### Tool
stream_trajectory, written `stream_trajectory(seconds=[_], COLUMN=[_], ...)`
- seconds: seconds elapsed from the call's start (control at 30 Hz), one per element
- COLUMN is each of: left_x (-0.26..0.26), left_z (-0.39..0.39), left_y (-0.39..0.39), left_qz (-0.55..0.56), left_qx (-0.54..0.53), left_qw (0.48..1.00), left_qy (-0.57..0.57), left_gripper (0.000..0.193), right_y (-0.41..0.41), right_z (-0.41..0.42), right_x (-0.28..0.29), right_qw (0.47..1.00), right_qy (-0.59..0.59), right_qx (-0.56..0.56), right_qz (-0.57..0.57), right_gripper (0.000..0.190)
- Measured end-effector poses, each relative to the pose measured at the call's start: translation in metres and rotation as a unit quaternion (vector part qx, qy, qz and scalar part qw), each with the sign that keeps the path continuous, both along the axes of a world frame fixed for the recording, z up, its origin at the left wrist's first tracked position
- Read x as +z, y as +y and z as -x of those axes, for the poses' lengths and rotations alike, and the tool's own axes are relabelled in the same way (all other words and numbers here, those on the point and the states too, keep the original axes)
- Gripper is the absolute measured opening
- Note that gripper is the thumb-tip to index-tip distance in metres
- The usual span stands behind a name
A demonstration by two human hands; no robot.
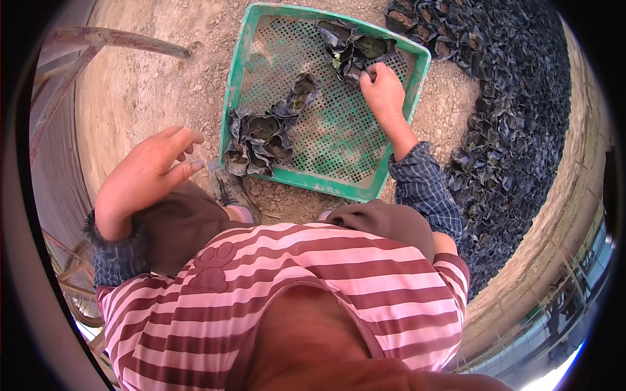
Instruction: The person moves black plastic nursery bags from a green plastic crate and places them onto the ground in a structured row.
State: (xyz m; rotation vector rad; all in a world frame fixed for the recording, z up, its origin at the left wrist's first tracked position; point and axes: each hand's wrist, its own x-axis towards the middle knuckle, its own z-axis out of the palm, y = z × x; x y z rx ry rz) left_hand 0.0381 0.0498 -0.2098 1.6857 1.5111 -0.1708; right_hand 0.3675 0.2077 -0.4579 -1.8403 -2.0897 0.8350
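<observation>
A green perforated plastic tray (337, 141) lies on the ground before me. Black plastic-film nursery bags filled with soil stand in two groups inside it. One group (264, 128) is at the near left corner, and the other (371, 47) is towards the far right. With bent fingers, my right hand (384, 90) pinches the rim of a nursery bag (353, 73) in the far group. A small green seedling (336, 61) shows beside that bag. My left hand (151, 168) hovers left of the tray, holding nothing, thumb and fingers apart.
A dense bed of black nursery bags (513, 146) spreads along the right, with some bags close to the tray's far right corner. Rusty metal bars (112, 41) reach in from the left. Dry, crumbly soil (146, 93) surrounds the tray, and my knees are at its near edge.
</observation>
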Motion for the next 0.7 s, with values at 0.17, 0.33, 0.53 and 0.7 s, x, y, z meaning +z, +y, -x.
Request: stream_trajectory(seconds=[0.17, 0.33, 0.53, 0.7], left_x=[-0.001, 0.001, -0.001, 0.0], left_z=[0.003, 0.011, 0.014, 0.015], left_y=[-0.003, -0.004, -0.006, -0.007], left_qz=[0.002, -0.001, 0.001, -0.01], left_qx=[0.005, 0.009, 0.006, 0.002], left_qw=[1.0, 1.0, 1.0, 1.0], left_qy=[-0.011, 0.003, -0.001, 0.001], left_gripper=[0.032, 0.033, 0.032, 0.031], right_y=[-0.008, -0.005, -0.001, 0.027], right_z=[-0.008, -0.01, -0.012, 0.003], right_x=[-0.015, -0.022, 0.0, 0.025], right_qw=[0.989, 0.987, 0.93, 0.883], right_qy=[0.018, 0.041, -0.047, -0.081], right_qx=[-0.012, -0.093, 0.069, 0.221], right_qz=[-0.143, -0.127, -0.357, -0.406], right_gripper=[0.014, 0.017, 0.034, 0.032])
